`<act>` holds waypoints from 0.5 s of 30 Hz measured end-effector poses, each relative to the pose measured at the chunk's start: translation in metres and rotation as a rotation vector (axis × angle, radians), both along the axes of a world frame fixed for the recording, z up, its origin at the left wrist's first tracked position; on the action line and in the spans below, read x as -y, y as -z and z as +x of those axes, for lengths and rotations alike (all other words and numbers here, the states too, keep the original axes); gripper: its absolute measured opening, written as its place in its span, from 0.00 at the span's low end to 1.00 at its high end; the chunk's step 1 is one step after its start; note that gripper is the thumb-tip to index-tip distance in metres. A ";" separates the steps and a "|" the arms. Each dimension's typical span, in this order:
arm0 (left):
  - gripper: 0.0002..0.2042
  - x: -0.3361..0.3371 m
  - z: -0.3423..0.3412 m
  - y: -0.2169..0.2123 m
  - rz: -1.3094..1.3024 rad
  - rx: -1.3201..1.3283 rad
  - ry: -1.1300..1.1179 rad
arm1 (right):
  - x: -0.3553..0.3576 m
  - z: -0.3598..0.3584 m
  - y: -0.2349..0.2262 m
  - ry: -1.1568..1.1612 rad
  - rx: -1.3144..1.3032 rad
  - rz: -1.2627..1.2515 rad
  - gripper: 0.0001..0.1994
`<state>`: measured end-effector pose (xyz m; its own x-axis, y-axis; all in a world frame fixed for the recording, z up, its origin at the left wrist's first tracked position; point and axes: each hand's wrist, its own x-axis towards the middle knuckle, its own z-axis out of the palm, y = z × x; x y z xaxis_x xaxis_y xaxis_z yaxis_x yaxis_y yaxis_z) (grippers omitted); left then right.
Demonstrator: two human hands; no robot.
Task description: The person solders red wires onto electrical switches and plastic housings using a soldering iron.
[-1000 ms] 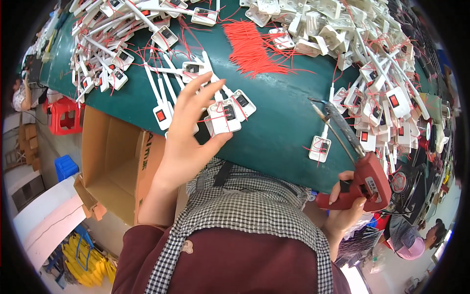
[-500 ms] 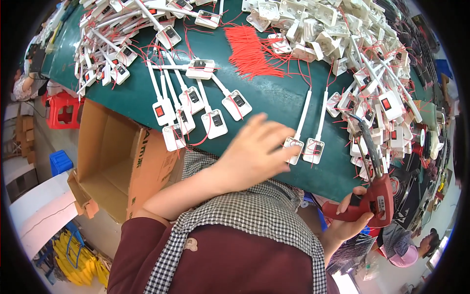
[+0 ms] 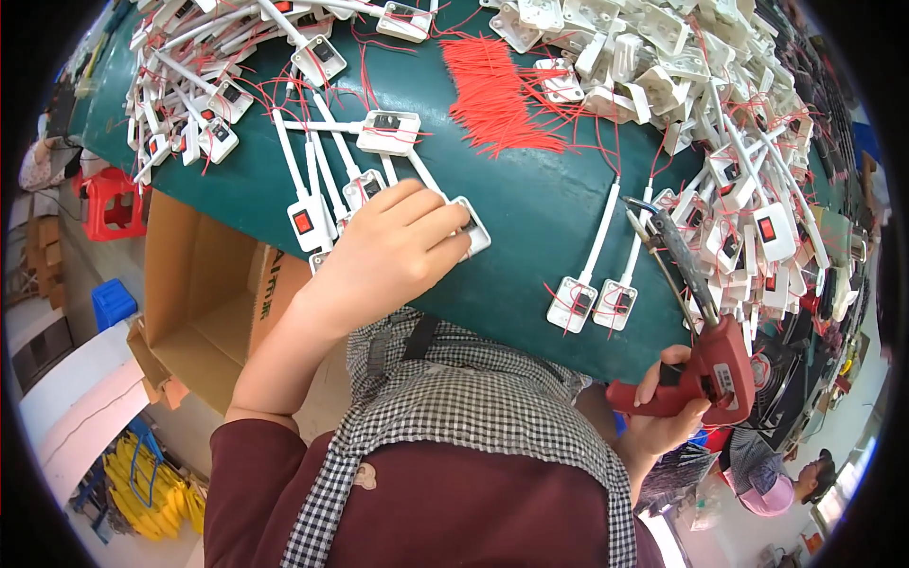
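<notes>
My right hand (image 3: 674, 426) grips a red soldering gun (image 3: 724, 374) at the lower right. Its dark barrel and metal tip point up beside the white stem of a switch housing (image 3: 615, 305). A second switch housing (image 3: 572, 305), also with a stem and red wires, lies just left of that one. My left hand (image 3: 388, 241) is over the group of stemmed housings at the middle left, its fingers bent downward. Its fingertips are against a white housing (image 3: 476, 227); the thumb and whatever lies under the palm are hidden.
On the green table (image 3: 511, 275) are a bundle of red wires (image 3: 492, 95), a heap of white plastic casings (image 3: 625, 57) and stacked switch pieces (image 3: 776, 232) at right. More switch pieces (image 3: 222, 137) lie far left. A cardboard box (image 3: 204, 303) stands against the near left edge.
My left hand has moved left, away from the two housings on the right, to the group at the middle left. The soldering gun has tilted left, its tip now by a stem.
</notes>
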<state>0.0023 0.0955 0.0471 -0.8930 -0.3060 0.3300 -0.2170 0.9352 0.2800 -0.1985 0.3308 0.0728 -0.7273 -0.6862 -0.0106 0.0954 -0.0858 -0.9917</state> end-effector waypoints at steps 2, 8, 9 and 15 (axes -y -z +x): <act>0.08 -0.002 0.006 0.003 0.122 -0.024 0.008 | 0.003 0.003 -0.001 -0.012 0.003 0.013 0.36; 0.04 -0.004 0.010 0.007 0.594 -0.161 -0.117 | 0.016 0.013 -0.002 -0.107 0.051 0.091 0.39; 0.04 -0.004 0.010 0.004 0.708 -0.129 -0.185 | 0.017 0.014 -0.002 -0.127 0.062 0.119 0.40; 0.06 -0.005 0.001 0.003 0.698 -0.110 -0.293 | 0.024 0.021 -0.011 -0.242 0.119 0.304 0.43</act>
